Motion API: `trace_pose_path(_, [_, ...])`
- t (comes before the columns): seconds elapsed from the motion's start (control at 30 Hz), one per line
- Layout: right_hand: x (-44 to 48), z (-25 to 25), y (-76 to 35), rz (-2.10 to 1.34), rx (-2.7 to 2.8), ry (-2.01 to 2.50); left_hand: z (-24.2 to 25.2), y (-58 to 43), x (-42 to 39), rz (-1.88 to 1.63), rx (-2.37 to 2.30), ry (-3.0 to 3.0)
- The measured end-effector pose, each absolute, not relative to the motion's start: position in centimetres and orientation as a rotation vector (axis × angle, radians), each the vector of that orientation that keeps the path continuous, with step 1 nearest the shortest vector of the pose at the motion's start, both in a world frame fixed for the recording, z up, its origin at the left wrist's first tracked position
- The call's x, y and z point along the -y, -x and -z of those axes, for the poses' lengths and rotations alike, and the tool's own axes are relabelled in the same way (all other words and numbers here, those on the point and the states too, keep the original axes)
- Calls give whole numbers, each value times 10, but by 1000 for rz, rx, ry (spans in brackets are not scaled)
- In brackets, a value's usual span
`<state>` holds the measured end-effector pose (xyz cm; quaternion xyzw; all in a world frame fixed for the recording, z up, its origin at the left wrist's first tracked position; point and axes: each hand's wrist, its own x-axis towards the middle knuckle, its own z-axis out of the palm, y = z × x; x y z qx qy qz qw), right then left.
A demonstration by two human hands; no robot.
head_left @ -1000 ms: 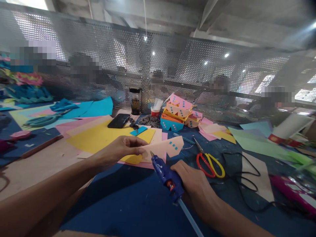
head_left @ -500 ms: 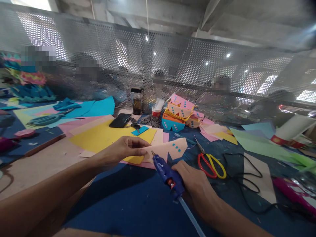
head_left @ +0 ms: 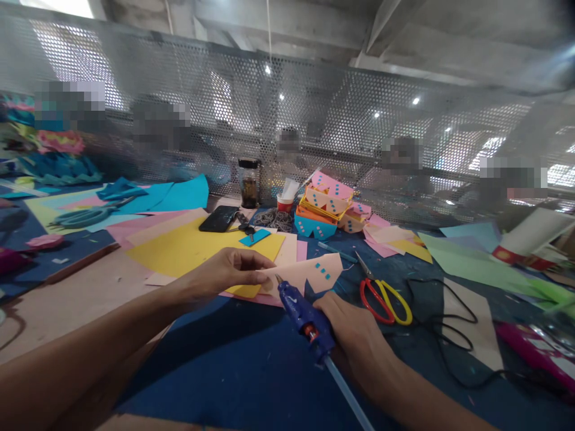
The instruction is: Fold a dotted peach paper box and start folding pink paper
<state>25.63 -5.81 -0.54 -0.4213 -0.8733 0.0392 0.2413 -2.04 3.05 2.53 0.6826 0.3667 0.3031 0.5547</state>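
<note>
Notched peach paper (head_left: 297, 273); glossy blue glue gun (head_left: 300, 310).

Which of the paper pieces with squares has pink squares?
The blue piece, low at the front of the pile. Other pieces whose squares show, such as the peach piece in the left hand, have blue squares.
</note>
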Motion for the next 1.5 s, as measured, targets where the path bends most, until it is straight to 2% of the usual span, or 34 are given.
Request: trace_pose_path(1.5, [59,8,-258,-146,2375,1170,-23,23,-33,-698,-850,-1678])
